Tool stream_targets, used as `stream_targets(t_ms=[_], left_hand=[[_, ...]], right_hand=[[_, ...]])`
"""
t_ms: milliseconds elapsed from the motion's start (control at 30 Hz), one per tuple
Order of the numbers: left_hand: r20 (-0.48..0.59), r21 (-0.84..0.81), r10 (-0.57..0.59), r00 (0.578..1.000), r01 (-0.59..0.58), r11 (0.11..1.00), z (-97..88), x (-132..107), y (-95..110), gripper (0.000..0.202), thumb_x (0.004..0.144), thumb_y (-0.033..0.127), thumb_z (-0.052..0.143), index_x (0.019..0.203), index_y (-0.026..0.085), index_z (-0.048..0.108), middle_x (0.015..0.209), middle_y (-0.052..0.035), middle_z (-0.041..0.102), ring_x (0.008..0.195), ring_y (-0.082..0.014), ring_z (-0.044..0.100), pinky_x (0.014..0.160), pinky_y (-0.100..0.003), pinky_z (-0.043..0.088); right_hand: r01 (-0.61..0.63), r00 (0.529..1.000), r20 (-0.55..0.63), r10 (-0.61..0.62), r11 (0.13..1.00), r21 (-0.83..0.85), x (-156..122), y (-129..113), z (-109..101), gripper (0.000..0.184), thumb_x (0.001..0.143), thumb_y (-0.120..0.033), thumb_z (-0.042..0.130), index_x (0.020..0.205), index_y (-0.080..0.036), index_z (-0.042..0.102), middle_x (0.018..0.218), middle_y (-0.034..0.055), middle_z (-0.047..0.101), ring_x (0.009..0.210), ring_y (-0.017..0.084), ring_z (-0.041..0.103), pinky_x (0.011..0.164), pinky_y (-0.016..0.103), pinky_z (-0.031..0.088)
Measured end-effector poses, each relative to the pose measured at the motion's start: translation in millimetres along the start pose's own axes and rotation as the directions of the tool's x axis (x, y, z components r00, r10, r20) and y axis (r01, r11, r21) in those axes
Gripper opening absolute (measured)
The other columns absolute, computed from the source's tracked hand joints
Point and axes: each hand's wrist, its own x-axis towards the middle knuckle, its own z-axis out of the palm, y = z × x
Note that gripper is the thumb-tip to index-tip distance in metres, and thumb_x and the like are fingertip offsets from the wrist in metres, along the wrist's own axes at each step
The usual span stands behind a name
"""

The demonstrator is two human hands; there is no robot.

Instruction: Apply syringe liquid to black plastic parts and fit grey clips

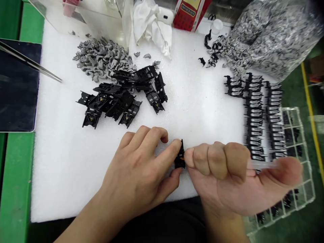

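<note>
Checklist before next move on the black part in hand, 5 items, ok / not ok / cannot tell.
1. Black plastic part held by left hand: ok, pinched between thumb and fingers.
2. Clear plastic rod in right hand: ok, held in the curled fingers.
3. Rod tip against the part: cannot tell, right fingers hide it.
4. Orange speck at the part: cannot tell what it is.
5. Tweezers: ok, lying at left, apart from both hands.

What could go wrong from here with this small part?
The small black plastic part is held only at its edges by the left hand, so it might slip. The clear tube in the right hand reaches over the lined-up black parts and could knock them out of line.
</note>
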Motion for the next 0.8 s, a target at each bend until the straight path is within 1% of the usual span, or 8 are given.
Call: stream_targets(t_ms=[67, 333, 500, 667, 800], left_hand=[[0.001, 0.006, 0.002, 1.0, -0.002, 1.0, -0.1, -0.7, 0.1, 0.037, 0.097, 0.04, 0.064, 0.128, 0.02, 0.068, 0.119, -0.0108, 0.064, 0.097, -0.0274, 0.055, 0.077, -0.041, 0.035], [0.0, 0.005, -0.002, 1.0, 0.002, 1.0, -0.6, -1.4, 0.7, 0.037, 0.097, 0.041, 0.063, 0.127, 0.02, 0.069, 0.118, -0.0106, 0.063, 0.097, -0.0281, 0.056, 0.076, -0.042, 0.036], [0.003, 0.006, -0.006, 1.0, 0.006, 1.0, -0.3, 0.3, 0.9, 0.036, 0.098, 0.04, 0.063, 0.127, 0.02, 0.069, 0.118, -0.0105, 0.064, 0.097, -0.0278, 0.056, 0.076, -0.042, 0.036], [0.007, 0.01, -0.004, 1.0, 0.004, 1.0, -0.3, -1.0, 0.8, 0.036, 0.097, 0.041, 0.063, 0.126, 0.02, 0.07, 0.119, -0.0109, 0.064, 0.097, -0.0282, 0.056, 0.076, -0.043, 0.036], [0.012, 0.017, -0.008, 1.0, 0.008, 1.0, -1.2, -2.4, 1.3, 0.037, 0.097, 0.04, 0.064, 0.128, 0.02, 0.069, 0.12, -0.0108, 0.064, 0.096, -0.0281, 0.057, 0.076, -0.043, 0.036]], right_hand=[[0.005, 1.0, 0.016, -0.005, 1.0, 0.004, -0.7, -0.1, -0.7, 0.064, 0.095, -0.074, 0.042, 0.059, -0.023, 0.028, 0.047, -0.0084, 0.017, 0.043, 0.01, 0.019, 0.051, 0.035, 0.03], [0.016, 1.0, -0.015, -0.016, 1.0, -0.001, -3.1, 1.3, -0.9, 0.066, 0.096, -0.078, 0.032, 0.06, -0.023, 0.028, 0.048, -0.0079, 0.016, 0.044, 0.01, 0.02, 0.051, 0.035, 0.03], [0.018, 1.0, -0.009, -0.018, 1.0, -0.013, -3.3, 1.3, -3.0, 0.065, 0.094, -0.078, 0.039, 0.06, -0.023, 0.028, 0.048, -0.008, 0.015, 0.043, 0.01, 0.021, 0.051, 0.036, 0.03], [0.027, 0.999, -0.019, -0.028, 1.0, -0.004, -0.8, 0.5, -1.0, 0.067, 0.096, -0.077, 0.034, 0.058, -0.023, 0.028, 0.047, -0.0079, 0.017, 0.042, 0.009, 0.018, 0.049, 0.035, 0.029], [0.037, 0.999, -0.005, -0.037, 0.999, 0.004, 0.0, 1.0, -1.2, 0.066, 0.096, -0.075, 0.04, 0.058, -0.023, 0.026, 0.047, -0.0081, 0.016, 0.042, 0.009, 0.016, 0.048, 0.035, 0.029]])
